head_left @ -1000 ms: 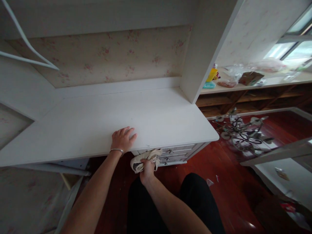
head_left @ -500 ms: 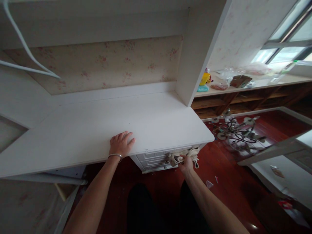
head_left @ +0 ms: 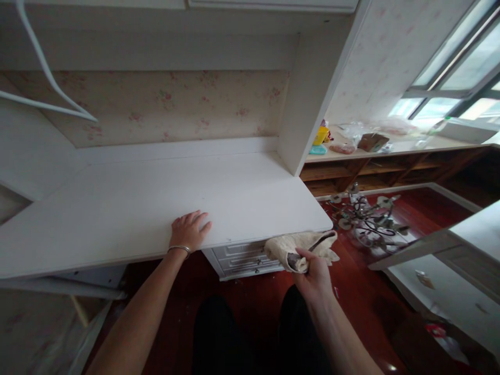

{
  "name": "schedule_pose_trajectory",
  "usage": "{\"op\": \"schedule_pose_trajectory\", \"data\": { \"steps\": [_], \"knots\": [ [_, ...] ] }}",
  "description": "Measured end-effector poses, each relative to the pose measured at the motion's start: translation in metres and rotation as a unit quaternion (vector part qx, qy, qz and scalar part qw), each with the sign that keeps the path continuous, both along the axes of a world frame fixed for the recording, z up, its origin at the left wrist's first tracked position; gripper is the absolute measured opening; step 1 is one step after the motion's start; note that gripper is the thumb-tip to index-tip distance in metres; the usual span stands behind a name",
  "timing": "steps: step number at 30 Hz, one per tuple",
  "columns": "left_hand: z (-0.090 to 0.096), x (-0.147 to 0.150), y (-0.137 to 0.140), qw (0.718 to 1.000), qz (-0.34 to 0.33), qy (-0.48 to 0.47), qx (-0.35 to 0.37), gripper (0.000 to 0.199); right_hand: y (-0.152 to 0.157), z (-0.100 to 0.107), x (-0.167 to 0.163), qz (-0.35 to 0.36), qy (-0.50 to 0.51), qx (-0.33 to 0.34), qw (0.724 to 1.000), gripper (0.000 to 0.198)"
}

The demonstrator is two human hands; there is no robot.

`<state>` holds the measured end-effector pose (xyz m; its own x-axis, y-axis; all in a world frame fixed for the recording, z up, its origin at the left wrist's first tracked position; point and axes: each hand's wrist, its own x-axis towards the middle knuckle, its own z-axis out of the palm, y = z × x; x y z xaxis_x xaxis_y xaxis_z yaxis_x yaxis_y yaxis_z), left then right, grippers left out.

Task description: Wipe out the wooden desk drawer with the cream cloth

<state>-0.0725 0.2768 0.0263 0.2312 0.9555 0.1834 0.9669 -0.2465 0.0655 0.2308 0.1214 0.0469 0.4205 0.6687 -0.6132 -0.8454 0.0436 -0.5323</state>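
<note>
My left hand point(head_left: 190, 230) lies flat near the front edge of the white desk top point(head_left: 156, 190), fingers spread, a bracelet at the wrist. In my right hand point(head_left: 314, 273) is a bunched beige cloth point(head_left: 283, 247) with dark patches, gripped between thumb and fingers. The cloth is in front of the desk's right front edge and hides part of the white drawers point(head_left: 240, 258) below it. Small knobs show on the drawer fronts.
A white cable point(head_left: 42, 73) hangs at the upper left. On the red floor to the right lies a chandelier point(head_left: 363, 216). Plastic bags and a brown box point(head_left: 373, 141) sit on a low wooden shelf unit point(head_left: 328, 169). A white piece of furniture point(head_left: 469, 250) stands at the right.
My right hand has lifted the cloth up and toward me, away from the drawer fronts, and the cloth now spreads wider. My left hand stays on the desk. The view has tilted slightly.
</note>
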Motion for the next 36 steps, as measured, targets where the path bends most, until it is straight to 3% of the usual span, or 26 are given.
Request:
{"op": "schedule_pose_trajectory", "data": {
  "steps": [4, 6, 8, 10, 11, 14, 15, 16, 17, 18, 22, 25, 29, 31, 36],
  "knots": [
    [-0.001, 0.000, -0.002, 1.000, -0.001, -0.009, 0.015, 0.045, 0.003, 0.031, -0.008, -0.103, -0.183, 0.035, 0.977, 0.034],
    [-0.001, 0.000, -0.003, 1.000, -0.002, -0.013, 0.022, 0.044, 0.024, 0.042, -0.014, -0.137, -0.312, 0.072, 0.937, 0.036],
    [0.000, 0.000, -0.003, 1.000, -0.003, -0.014, 0.022, 0.044, 0.054, 0.051, -0.023, -0.122, -0.466, 0.091, 0.871, 0.033],
    [0.002, 0.000, -0.003, 1.000, -0.003, -0.013, 0.017, 0.043, 0.089, 0.056, -0.036, -0.042, -0.634, 0.094, 0.766, 0.028],
    [0.003, 0.000, -0.003, 1.000, -0.002, -0.013, 0.013, 0.043, 0.105, 0.056, -0.045, 0.016, -0.712, 0.096, 0.695, 0.028],
    [0.004, 0.000, -0.003, 1.000, -0.004, -0.015, 0.007, 0.044, 0.145, 0.047, -0.073, 0.251, -0.860, 0.118, 0.429, 0.039],
    [0.004, 0.000, -0.003, 1.000, -0.005, -0.017, 0.007, 0.044, 0.155, 0.042, -0.081, 0.311, -0.874, 0.120, 0.354, 0.044],
    [0.004, 0.000, -0.003, 1.000, -0.004, -0.018, 0.007, 0.045, 0.162, 0.036, -0.088, 0.355, -0.877, 0.115, 0.303, 0.049],
    [0.004, 0.000, -0.003, 1.000, -0.002, -0.018, 0.008, 0.045, 0.167, 0.031, -0.094, 0.386, -0.875, 0.110, 0.271, 0.053],
    [0.004, 0.000, -0.004, 1.000, 0.001, -0.018, 0.008, 0.045, 0.170, 0.026, -0.097, 0.407, -0.870, 0.109, 0.256, 0.058],
    [0.004, 0.001, -0.004, 1.000, 0.006, -0.015, 0.006, 0.045, 0.170, 0.021, -0.090, 0.455, -0.836, 0.142, 0.272, 0.065],
    [0.006, 0.001, -0.004, 1.000, 0.005, -0.016, 0.004, 0.046, 0.160, 0.025, -0.066, 0.449, -0.812, 0.174, 0.330, 0.064],
    [0.006, 0.001, -0.003, 1.000, -0.001, -0.019, 0.002, 0.048, 0.148, 0.022, -0.005, 0.363, -0.811, 0.162, 0.430, 0.045],
    [0.006, 0.002, -0.003, 1.000, 0.000, -0.018, 0.001, 0.048, 0.144, 0.016, 0.039, 0.303, -0.818, 0.110, 0.476, 0.037],
    [0.004, 0.001, 0.001, 0.999, 0.016, -0.029, -0.026, 0.054, 0.130, -0.006, 0.143, 0.202, -0.800, -0.173, 0.538, 0.040]
  ]
}}
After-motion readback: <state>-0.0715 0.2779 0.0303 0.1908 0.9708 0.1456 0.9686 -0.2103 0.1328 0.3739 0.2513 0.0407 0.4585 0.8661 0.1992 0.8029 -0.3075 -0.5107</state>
